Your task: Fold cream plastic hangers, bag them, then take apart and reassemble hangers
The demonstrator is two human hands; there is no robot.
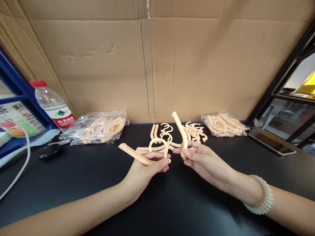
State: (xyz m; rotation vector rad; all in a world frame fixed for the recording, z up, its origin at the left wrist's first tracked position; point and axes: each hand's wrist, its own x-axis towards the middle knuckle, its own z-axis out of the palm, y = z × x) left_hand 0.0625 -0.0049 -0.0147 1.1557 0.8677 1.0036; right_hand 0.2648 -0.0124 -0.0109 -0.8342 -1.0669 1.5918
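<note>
My left hand is closed on a cream plastic hanger arm that points left, with a cream hook piece standing up from it by my fingers. My right hand pinches a second cream hanger arm by its lower end; it rises up and to the left. The two hands are a few centimetres apart above a black table. Behind them lies a loose pile of cream hooks and arms.
A plastic bag of cream parts lies back left, another bag back right. A water bottle, a black object and a white cable sit at the left. A phone lies right. A cardboard wall stands behind.
</note>
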